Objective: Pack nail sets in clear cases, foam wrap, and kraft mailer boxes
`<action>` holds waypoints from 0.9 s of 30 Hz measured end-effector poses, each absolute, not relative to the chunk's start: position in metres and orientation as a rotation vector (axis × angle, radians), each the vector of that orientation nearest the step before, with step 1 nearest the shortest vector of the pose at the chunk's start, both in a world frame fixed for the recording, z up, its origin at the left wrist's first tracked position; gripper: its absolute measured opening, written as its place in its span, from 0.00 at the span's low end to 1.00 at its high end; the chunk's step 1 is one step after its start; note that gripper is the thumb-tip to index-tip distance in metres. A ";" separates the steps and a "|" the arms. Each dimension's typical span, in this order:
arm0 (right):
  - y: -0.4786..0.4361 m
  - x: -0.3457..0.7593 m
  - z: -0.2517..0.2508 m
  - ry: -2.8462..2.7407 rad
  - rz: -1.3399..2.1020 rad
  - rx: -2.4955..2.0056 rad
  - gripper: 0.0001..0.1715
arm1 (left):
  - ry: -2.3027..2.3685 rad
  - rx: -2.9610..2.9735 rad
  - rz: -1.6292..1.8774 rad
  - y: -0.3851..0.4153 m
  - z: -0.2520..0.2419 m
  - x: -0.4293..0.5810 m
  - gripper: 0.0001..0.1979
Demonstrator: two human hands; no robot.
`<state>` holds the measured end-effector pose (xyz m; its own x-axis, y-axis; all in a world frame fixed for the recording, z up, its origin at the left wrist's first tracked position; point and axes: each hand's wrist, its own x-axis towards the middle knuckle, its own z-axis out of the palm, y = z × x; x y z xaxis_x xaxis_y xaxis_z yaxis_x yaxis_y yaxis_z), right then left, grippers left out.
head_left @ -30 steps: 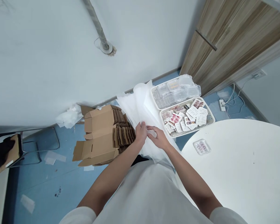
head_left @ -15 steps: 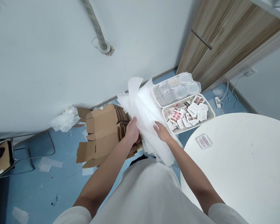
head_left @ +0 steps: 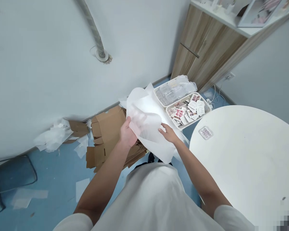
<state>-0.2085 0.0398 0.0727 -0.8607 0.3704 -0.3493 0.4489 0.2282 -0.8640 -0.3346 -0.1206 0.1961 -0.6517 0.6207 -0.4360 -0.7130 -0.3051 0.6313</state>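
Note:
A thin, translucent white foam sheet (head_left: pixel 149 128) is lifted and curled between my two hands. My left hand (head_left: pixel 128 134) is closed on its left side, thumb in front, with the fingers showing faintly through it. At the sheet's right edge, my right hand (head_left: pixel 168 133) has its thumb in front and the fingertips by the rim, lightly gripping it. More white foam sheets (head_left: pixel 156 102) lie in a stack beneath. Left of the stack are flattened brown cardboard boxes (head_left: pixel 110 125), partly covered by my left hand and forearm.
A white basket (head_left: pixel 164 103) holds clear plastic cases; another basket (head_left: pixel 181 127) holds press-on nail packs. On the round white table (head_left: pixel 240 154) lies a clear nail case (head_left: pixel 206 132). Crumpled foam (head_left: pixel 54 136) and a chair (head_left: pixel 14 173) are at left; a wooden cabinet (head_left: pixel 207 41) stands behind.
The top foam sheet has come up from the stack and curled over between my hands. My left hand has shifted slightly left and turned. The camera view has swung a little.

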 end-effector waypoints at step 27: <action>0.063 0.026 0.209 1.661 -3.096 1.618 0.43 | 0.373 0.270 0.845 -0.014 0.200 -0.170 0.26</action>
<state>0.0256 0.0631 0.2088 -0.4418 0.8455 -0.2997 -0.2179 -0.4253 -0.8785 -0.1697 -0.0145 0.1998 0.6058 0.7668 -0.2124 -0.6736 0.6363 0.3758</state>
